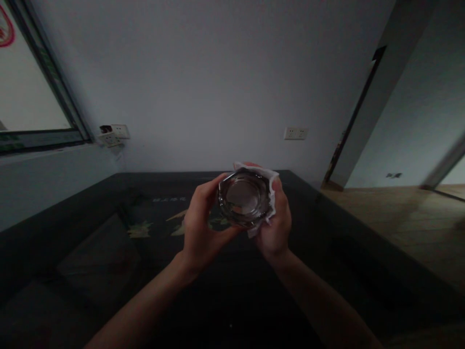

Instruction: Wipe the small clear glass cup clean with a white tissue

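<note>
A thick, many-sided clear glass vessel (pixel 244 196) is held up above the dark table, its round inner base facing me. My left hand (pixel 203 218) grips its left side, thumb along the lower edge and fingers around the upper left. On the right, my right hand (pixel 278 220) is closed around a crumpled white tissue or thin cloth (pixel 271 191), pressing it against the vessel's right side and rim. Some fingers of both hands are hidden behind the vessel. Whether it is an ashtray or a cup, I cannot tell.
The glossy dark table (pixel 98 242) bears a pale flower pattern (pixel 140 230) and some lettering. Behind it is a plain wall with a wall socket (pixel 296 133), and another socket (pixel 120 131) is near the window (pixel 32 87). Wooden floor (pixel 395 213) shows at right.
</note>
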`<state>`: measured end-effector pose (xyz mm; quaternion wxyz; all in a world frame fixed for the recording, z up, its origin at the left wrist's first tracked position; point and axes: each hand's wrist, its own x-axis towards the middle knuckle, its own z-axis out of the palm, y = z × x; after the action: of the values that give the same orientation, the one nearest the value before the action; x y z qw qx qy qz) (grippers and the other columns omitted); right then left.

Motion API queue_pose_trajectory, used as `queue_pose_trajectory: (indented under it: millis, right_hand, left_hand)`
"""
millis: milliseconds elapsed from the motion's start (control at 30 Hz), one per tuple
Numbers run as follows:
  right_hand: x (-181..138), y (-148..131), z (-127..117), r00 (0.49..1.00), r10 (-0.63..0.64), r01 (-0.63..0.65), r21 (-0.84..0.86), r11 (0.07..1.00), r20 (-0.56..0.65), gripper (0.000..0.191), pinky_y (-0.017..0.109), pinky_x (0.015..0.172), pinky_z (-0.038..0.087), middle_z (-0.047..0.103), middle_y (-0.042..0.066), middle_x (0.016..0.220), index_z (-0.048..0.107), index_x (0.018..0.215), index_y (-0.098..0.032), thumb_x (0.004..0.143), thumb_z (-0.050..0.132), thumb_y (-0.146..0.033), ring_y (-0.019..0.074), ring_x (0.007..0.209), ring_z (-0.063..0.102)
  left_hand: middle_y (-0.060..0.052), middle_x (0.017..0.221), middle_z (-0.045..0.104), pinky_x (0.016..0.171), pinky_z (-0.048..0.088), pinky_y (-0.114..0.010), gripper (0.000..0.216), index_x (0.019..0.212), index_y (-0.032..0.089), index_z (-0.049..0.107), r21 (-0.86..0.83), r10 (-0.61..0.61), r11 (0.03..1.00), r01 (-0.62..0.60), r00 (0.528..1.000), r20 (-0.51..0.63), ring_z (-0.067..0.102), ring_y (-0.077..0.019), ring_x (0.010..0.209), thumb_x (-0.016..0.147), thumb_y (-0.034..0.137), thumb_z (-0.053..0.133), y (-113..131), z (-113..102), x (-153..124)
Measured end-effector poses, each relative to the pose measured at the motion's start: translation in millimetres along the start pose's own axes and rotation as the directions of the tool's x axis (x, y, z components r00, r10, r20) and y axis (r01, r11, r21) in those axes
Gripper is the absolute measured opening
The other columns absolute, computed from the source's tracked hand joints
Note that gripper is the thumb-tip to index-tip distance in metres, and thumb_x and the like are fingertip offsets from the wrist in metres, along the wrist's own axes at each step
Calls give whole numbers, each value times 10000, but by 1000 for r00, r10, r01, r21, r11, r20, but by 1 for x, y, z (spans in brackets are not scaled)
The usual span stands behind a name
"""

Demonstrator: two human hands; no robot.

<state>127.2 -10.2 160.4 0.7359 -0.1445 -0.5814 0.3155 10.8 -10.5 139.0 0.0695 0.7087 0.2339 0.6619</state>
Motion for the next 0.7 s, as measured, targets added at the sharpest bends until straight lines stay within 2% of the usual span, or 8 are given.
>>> queue_pose_trajectory:
  millis: [67,133,267,333,400,500,600,700]
  right_hand:
    - [2,-2,-1,1000,-11,11,2,1000,-6,417,432,942,498,670,47,1111,615,1072,-245,961,258,-430,223,1100,607]
    - [-2,-2,2,997,-67,66,-11,998,-47,377,429,958,486,647,41,1160,594,1112,-262,964,275,-398,219,1126,590]
    - [-20,4,17,985,-152,151,-18,988,-78,380,443,1012,443,528,48,1336,451,1301,-306,944,362,-403,228,1219,518]
    - [-26,7,21,986,-156,153,-40,987,-66,448,459,1038,417,452,62,1412,372,1365,-303,931,392,-417,241,1262,477]
    - [-25,8,20,990,-138,137,-48,989,-27,464,451,1027,431,457,67,1409,337,1380,-306,936,367,-436,237,1259,482]
    - [-13,6,11,999,-45,45,-16,999,9,412,406,955,493,591,50,1263,437,1295,-305,949,283,-466,211,1171,559]
    - [1,1,0,998,60,-61,34,998,36,421,414,895,528,683,48,1065,600,1078,-254,938,278,-486,214,1020,638]
    - [2,-2,0,999,28,-30,56,998,34,410,429,897,527,684,49,1047,612,1044,-246,930,303,-489,219,996,644]
  left_hand:
    - [-100,1256,564,977,504,-398,784,1300,232,453,-14,2,1000,-2,1000,24,570,-250,1155,611,224,827,1,2,0]
    - [-95,1241,581,967,513,-394,759,1287,230,461,-42,-13,999,14,1000,17,581,-246,1144,619,234,822,1,2,0]
    - [-84,1244,596,979,506,-399,726,1274,236,467,-81,-82,994,78,996,-35,580,-246,1159,634,228,809,1,0,2]
    - [-80,1253,595,987,501,-396,718,1272,239,467,-85,-101,992,95,993,-62,575,-243,1170,638,212,803,1,-2,3]
    - [-74,1255,594,1001,490,-395,731,1268,242,473,-80,-90,993,84,993,-74,568,-239,1179,622,200,813,1,-3,4]
    - [-70,1263,586,999,492,-390,768,1277,247,469,-63,-46,997,43,998,-48,561,-237,1185,600,206,830,1,-3,3]
    - [-80,1276,572,981,506,-389,774,1289,245,462,-36,5,999,-5,1000,-5,553,-240,1186,608,229,829,1,-2,2]
    - [-82,1267,578,967,515,-386,756,1285,244,467,-48,14,999,-14,1000,12,563,-240,1175,619,230,823,3,-1,2]
